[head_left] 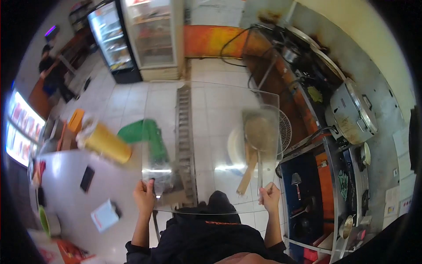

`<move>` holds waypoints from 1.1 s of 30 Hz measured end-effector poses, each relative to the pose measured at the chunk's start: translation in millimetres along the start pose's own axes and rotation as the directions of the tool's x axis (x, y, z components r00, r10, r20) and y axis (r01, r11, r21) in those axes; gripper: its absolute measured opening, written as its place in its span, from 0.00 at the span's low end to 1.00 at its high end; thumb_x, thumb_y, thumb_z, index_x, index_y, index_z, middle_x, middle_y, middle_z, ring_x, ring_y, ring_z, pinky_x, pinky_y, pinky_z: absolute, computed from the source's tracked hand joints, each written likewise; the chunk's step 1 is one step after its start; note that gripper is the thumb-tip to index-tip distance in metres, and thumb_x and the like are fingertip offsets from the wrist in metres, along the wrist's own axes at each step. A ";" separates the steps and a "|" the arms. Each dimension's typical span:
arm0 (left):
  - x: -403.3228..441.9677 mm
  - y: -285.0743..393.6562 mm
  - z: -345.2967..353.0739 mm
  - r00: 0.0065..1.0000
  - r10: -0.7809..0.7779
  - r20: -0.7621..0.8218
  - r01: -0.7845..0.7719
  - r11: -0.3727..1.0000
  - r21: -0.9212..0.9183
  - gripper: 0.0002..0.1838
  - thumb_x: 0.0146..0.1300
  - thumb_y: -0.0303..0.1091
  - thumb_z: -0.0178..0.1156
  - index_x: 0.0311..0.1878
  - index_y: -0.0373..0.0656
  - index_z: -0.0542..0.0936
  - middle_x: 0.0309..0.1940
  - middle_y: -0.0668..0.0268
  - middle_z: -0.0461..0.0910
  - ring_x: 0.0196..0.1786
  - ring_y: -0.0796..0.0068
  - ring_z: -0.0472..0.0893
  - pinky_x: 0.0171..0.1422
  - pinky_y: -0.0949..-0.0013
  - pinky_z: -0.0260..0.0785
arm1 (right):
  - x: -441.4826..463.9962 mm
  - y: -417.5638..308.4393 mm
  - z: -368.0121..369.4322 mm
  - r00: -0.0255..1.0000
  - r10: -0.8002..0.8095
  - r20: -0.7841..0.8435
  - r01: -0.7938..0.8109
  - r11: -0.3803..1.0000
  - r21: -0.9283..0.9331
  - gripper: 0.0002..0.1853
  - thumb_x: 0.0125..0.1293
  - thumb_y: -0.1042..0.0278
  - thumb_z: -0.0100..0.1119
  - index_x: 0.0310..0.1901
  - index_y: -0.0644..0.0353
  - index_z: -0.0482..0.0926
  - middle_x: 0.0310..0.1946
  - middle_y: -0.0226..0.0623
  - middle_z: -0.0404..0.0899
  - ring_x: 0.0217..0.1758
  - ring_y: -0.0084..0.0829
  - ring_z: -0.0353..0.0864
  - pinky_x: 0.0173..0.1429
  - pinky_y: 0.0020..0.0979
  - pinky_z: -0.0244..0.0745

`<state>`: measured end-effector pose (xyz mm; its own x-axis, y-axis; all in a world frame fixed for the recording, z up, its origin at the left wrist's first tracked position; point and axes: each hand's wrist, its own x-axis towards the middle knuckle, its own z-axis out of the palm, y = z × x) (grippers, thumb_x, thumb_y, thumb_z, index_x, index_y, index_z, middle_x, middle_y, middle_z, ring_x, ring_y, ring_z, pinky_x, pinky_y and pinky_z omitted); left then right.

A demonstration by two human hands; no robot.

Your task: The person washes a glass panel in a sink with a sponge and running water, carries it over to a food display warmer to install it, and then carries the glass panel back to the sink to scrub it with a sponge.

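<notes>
A large clear panel, glass or plastic, is held flat in front of my body with both hands. My left hand grips its near left edge, thumb on top. On the near right edge my right hand pinches it between thumb and fingers. Through the panel a round strainer with a long handle shows, beside a flat wooden piece. Part of a green object also lies behind the panel's left side.
On the table at left are a yellow container, a dark phone and a white-blue box. A large pot stands on the right-hand stove. One person is at far left, near a fridge. A floor drain runs ahead.
</notes>
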<state>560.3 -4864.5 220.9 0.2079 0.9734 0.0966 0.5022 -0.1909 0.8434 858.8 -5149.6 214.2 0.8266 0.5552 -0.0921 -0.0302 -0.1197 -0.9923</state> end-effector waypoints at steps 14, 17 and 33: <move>399.3 36.6 170.5 0.964 0.104 -0.244 -0.057 0.980 0.193 0.23 0.62 0.42 0.51 0.16 0.39 0.60 0.10 0.69 0.56 0.13 0.80 0.56 0.17 0.69 0.49 | 482.0 -77.8 183.2 0.973 -0.012 0.230 0.047 0.988 -0.146 0.14 0.54 0.64 0.62 0.23 0.59 0.66 0.11 0.28 0.69 0.10 0.16 0.68 0.13 0.20 0.62; 486.6 -9.3 178.6 0.956 -0.087 -0.281 0.118 0.989 0.094 0.24 0.62 0.44 0.50 0.17 0.37 0.63 0.09 0.66 0.57 0.13 0.77 0.57 0.18 0.67 0.50 | 566.9 -91.2 251.0 0.946 -0.023 0.324 0.069 0.989 -0.131 0.15 0.55 0.63 0.61 0.23 0.59 0.66 0.11 0.29 0.69 0.11 0.17 0.69 0.13 0.20 0.63; 890.4 -116.2 103.6 0.722 -0.433 -0.539 0.503 0.864 -0.020 0.22 0.60 0.42 0.54 0.17 0.37 0.64 0.08 0.69 0.59 0.11 0.80 0.59 0.16 0.70 0.51 | 910.3 -136.5 782.8 0.680 0.193 0.707 0.001 0.964 -0.265 0.14 0.54 0.67 0.62 0.23 0.60 0.65 0.11 0.27 0.68 0.11 0.17 0.68 0.13 0.21 0.62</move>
<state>773.9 -3988.7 154.1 -0.5197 0.8543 -0.0108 0.5217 0.3273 0.7878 1175.5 -3983.5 201.5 0.1589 0.9365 -0.3126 0.1210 -0.3327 -0.9352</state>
